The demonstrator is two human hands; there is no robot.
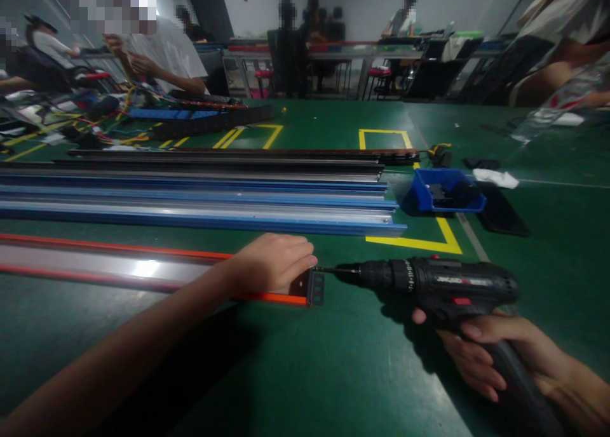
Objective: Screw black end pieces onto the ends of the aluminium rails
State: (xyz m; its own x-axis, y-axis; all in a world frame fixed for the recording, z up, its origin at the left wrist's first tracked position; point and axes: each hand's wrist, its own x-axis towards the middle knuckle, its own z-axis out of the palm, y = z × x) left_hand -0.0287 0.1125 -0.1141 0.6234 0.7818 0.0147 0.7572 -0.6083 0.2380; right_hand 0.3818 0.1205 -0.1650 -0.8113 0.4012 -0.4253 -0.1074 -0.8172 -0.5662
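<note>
My right hand (481,354) is wrapped round the handle of a black cordless drill (457,284), held level and pointing left. Its long thin bit (340,270) reaches the upper part of a black end cap (318,289); whether a screw sits there is too small to tell. That cap is on the right end of a long orange-edged metal profile (176,268) lying flat on the green table (343,373). Over this end lies my left hand (274,262), its fingers curled down and gripping the profile close to the cap. Part of the profile is hidden beneath my hand.
Beyond the profile lie several long blue profiles (204,218) and black ones (238,169). A blue bin (448,205) with dark parts stands at right, near a white tissue (496,178) and a dark flat object (502,211). Co-workers (174,56) sit behind.
</note>
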